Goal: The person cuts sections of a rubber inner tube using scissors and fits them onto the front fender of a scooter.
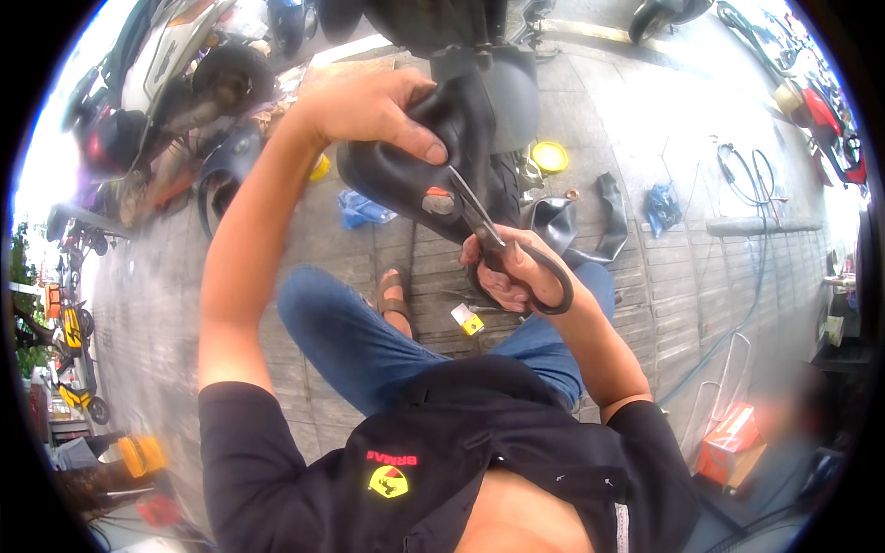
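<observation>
In the head view my left hand (387,115) grips a black inner tube (378,177), thumb pressed on its top. A small oval patch (438,201) with some orange at its edge lies on the tube. My right hand (516,272) is closed around the handles of large black-handled scissors (475,203), their blades pointing up across the tube toward my left thumb. The tube rests against a vehicle's tyre (505,184) under a dark grey mudguard (512,101). A small yellow and white box (466,319) lies on the ground between my legs.
On the tiled ground (664,276) are a yellow lid (549,157), cut rubber (608,221), blue plastic bags (662,207), a hose (761,258) and a red box (728,444). Parked scooters (221,83) crowd the upper left; others stand at both edges.
</observation>
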### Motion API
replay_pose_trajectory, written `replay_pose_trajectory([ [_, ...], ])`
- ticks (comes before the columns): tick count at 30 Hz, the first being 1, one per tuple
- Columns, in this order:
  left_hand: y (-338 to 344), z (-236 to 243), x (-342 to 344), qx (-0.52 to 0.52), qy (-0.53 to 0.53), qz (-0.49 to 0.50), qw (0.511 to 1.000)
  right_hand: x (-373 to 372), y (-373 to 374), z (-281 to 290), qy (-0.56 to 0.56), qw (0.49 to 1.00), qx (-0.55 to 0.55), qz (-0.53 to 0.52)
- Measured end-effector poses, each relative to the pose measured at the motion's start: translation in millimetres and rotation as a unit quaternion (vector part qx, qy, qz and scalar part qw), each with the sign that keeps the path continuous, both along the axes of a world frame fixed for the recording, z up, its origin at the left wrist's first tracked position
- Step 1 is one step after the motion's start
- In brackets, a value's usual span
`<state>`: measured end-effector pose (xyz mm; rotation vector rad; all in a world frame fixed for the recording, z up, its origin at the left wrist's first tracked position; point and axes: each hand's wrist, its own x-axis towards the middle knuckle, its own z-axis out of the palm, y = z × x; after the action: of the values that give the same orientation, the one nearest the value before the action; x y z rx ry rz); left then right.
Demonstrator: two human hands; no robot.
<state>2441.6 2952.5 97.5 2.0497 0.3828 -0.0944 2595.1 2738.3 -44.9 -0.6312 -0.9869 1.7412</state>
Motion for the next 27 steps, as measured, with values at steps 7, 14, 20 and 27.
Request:
replay_pose_trajectory([
  [7, -9, 18, 18, 0.028, 0.078, -0.052, 0.995, -1, 1, 3, -0.013, 1.0, 0.01, -0.005],
  [14, -10, 23, 39, 0.057, 0.119, -0.149, 0.98, 6, -2, 3, -0.026, 1.0, 0.008, 0.01],
  [20, -3, 9, 54, 0.165, 0.0, -0.078, 0.983, 8, -3, 0, -0.007, 1.0, 0.002, -0.001],
  [27, 22, -122, -25, -0.353, -0.192, 0.218, 0.889, 4, 2, -8, 0.094, 0.995, -0.011, -0.045],
])
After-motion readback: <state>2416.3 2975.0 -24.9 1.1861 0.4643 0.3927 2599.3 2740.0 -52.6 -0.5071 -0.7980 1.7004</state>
